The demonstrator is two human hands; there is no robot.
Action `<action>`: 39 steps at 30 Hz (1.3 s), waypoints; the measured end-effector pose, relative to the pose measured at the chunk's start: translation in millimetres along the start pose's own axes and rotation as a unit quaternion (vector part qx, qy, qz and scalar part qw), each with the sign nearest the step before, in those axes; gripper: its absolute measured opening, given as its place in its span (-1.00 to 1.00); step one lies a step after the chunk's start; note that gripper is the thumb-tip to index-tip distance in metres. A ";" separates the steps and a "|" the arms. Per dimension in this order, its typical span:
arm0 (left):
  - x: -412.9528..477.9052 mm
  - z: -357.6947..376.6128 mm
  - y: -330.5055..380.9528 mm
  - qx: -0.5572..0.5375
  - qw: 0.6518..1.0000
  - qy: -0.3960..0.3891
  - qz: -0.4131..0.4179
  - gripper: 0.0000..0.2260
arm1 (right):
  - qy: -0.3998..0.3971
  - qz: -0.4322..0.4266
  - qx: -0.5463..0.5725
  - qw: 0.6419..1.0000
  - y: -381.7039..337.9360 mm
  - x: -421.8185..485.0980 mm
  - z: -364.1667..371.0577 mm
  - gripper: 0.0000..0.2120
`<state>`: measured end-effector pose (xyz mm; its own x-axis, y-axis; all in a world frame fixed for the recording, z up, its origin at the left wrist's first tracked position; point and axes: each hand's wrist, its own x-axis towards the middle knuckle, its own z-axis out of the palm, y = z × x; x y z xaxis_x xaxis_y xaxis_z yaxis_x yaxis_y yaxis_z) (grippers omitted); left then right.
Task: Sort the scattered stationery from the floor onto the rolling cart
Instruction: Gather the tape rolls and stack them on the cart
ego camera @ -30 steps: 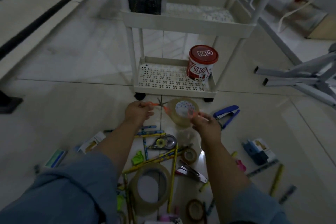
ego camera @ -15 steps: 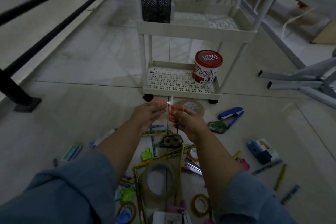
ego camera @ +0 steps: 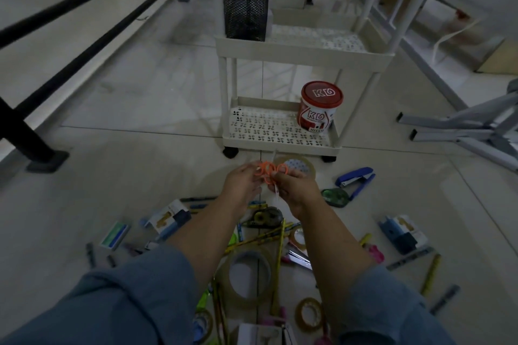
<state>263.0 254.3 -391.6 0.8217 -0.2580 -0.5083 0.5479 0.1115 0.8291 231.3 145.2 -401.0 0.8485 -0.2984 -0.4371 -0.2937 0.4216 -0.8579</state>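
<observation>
At the far left, black railing bars (ego camera: 84,22) are running along the floor edge. Nearer the middle, a green-and-white box (ego camera: 116,234) and a carded pack (ego camera: 168,217) are lying on the tiled floor (ego camera: 126,176).

The left grip (ego camera: 242,182) is reaching forward with its fingers curled, pinching the handle loops of the orange scissors (ego camera: 270,171). The scissors are being held in the air between both hands, low in front of the rolling cart (ego camera: 280,47). One blade is pointing down between the palms. Whether this is one pair or two cannot be told.

The right grip (ego camera: 297,190) is closing on the same scissors from the other side. A tape roll (ego camera: 301,166) is showing just beyond it, but whether it is held cannot be told.

On the cart, a black mesh cup (ego camera: 246,12) is standing on the upper shelf. A red-lidded tub (ego camera: 319,109) is sitting at the right of the bottom shelf.

Below the arms, a large clear tape ring (ego camera: 249,274) is lying among pencils. Further right, a green correction tape (ego camera: 335,196) and a blue stapler (ego camera: 356,180) are lying side by side.
</observation>
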 end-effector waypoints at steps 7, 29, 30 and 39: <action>-3.5 -8.6 5.1 -0.084 0.996 -0.020 -0.028 -0.71 | -0.055 0.022 -0.089 0.994 -6.2 -8.5 -5.8 -0.91; -7.0 -4.3 11.5 -0.113 0.994 0.005 -0.009 -0.58 | 0.081 -0.014 0.168 0.982 -41.1 -3.9 13.7 -0.50; -8.1 -3.9 11.9 -0.112 0.994 -0.002 -0.013 -0.67 | 0.077 -0.011 0.147 0.986 -40.9 -3.6 14.8 -0.58; -4.0 1.3 8.4 -0.199 0.980 0.006 -0.030 -0.74 | 0.126 -0.021 0.186 0.974 -26.7 -1.0 23.0 -0.81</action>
<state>264.1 255.0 -382.3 0.7870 -0.2645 -0.5574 0.6107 0.4623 0.6429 248.4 153.9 -371.5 0.7073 -0.5027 -0.4971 -0.0427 0.6715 -0.7398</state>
